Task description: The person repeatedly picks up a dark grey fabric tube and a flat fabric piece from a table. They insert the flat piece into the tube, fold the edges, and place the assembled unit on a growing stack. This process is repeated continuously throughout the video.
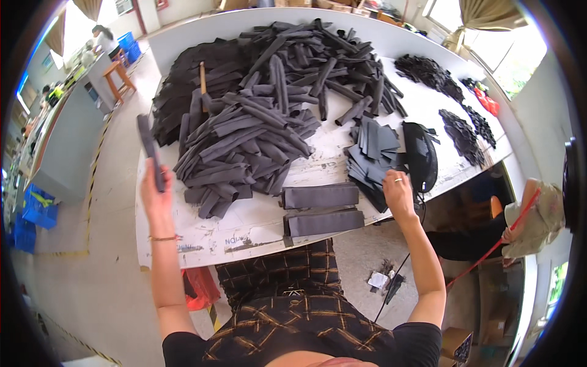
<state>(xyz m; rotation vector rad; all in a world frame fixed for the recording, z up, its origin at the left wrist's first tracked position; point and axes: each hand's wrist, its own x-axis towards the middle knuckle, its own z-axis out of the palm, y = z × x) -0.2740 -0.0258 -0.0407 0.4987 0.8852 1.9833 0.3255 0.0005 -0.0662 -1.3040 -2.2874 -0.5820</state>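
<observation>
My left hand [158, 188] is raised at the table's left edge, its fingers closed round a long, narrow dark strip [148, 144] that stands nearly upright. What the strip is made of does not show. At the right, my right hand [398, 194] is at the near right corner of a fanned stack of flat grey pieces [373, 147]. Its fingers are pinched against them, and the tips are partly hidden. Between my hands, two folded dark grey fabric pieces [321, 196] lie one before the other near the front edge. A heap of folded dark fabric tubes [244, 137] lies beyond my left hand.
More dark tubes [318, 61] are piled at the back, with a wooden stick [203, 78] among them. A black mesh-like pouch [420, 156] sits right of the stack. Small black heaps [431, 74] lie at the far right. Another person's hand [509, 237] is near a red strap [483, 257].
</observation>
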